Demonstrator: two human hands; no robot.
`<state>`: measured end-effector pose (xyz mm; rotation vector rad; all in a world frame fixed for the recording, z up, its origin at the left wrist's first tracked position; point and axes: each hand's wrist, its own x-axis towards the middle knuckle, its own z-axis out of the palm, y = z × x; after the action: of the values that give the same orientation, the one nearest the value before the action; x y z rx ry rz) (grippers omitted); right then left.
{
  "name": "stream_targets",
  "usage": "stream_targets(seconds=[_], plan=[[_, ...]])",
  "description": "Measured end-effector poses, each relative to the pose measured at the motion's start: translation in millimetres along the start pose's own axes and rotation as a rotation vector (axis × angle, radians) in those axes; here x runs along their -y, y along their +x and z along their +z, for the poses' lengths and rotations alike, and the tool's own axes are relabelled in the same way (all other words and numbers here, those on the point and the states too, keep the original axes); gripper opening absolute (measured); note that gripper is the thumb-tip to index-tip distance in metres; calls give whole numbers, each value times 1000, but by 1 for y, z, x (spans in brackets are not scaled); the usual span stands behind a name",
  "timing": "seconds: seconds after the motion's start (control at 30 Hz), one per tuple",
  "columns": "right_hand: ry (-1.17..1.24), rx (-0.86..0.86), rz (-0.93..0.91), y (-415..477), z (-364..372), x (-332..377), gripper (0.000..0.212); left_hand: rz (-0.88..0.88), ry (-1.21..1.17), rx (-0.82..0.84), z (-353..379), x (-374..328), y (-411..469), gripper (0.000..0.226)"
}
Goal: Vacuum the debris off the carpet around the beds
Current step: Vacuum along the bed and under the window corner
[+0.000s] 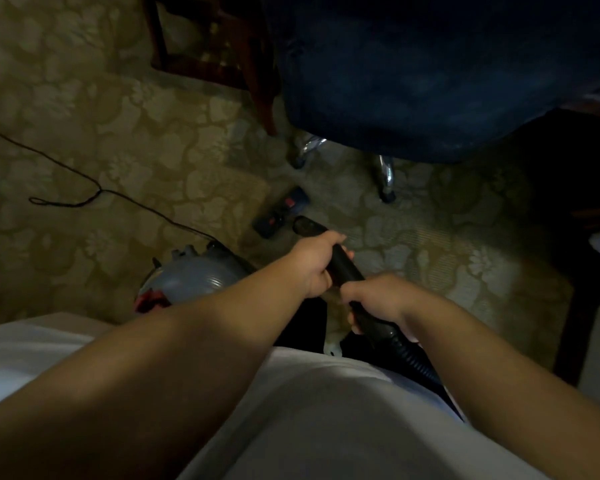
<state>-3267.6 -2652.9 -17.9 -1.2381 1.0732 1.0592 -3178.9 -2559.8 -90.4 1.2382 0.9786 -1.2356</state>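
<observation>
A black vacuum wand (343, 268) runs from my waist toward the patterned carpet (118, 140). My left hand (314, 263) grips the wand near its open front end (303, 225). My right hand (374, 299) grips it lower down, where the ribbed hose (413, 358) begins. The grey canister of the vacuum (191, 278) sits on the carpet to my left, with its black power cord (94, 195) trailing off to the left. A dark blue floor head (281, 211) lies on the carpet just beyond the wand's end, apart from it.
A dark blue upholstered chair (430, 81) on chrome legs (385, 174) stands ahead. A dark wooden chair frame (222, 46) is at the upper left, dark furniture (575, 237) at the right. White bedding (32, 348) lies at the lower left.
</observation>
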Motion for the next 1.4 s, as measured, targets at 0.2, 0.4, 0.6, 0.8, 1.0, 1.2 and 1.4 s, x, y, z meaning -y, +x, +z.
stream_targets(seconds=[0.2, 0.4, 0.6, 0.8, 1.0, 1.2, 1.4], plan=[[34, -38, 29, -36, -73, -63, 20, -76, 95, 48, 82, 56, -22, 11], [36, -77, 45, -74, -153, -138, 23, -138, 145, 144, 170, 123, -56, 9], [34, -94, -5, -87, -192, -165, 16, -82, 185, 162, 222, 143, -62, 10], [137, -89, -62, -75, -189, -149, 12, 40, 212, 104, 227, 125, -57, 6], [34, -66, -62, -81, -181, -139, 18, 11, 108, 126, 207, 120, -62, 6], [-84, 1, -51, -63, -143, -98, 18, 40, -2, 43, 149, 92, -52, 7], [-241, 63, -89, -16, -53, -31, 14, 116, -171, -81, 46, 45, -31, 14]])
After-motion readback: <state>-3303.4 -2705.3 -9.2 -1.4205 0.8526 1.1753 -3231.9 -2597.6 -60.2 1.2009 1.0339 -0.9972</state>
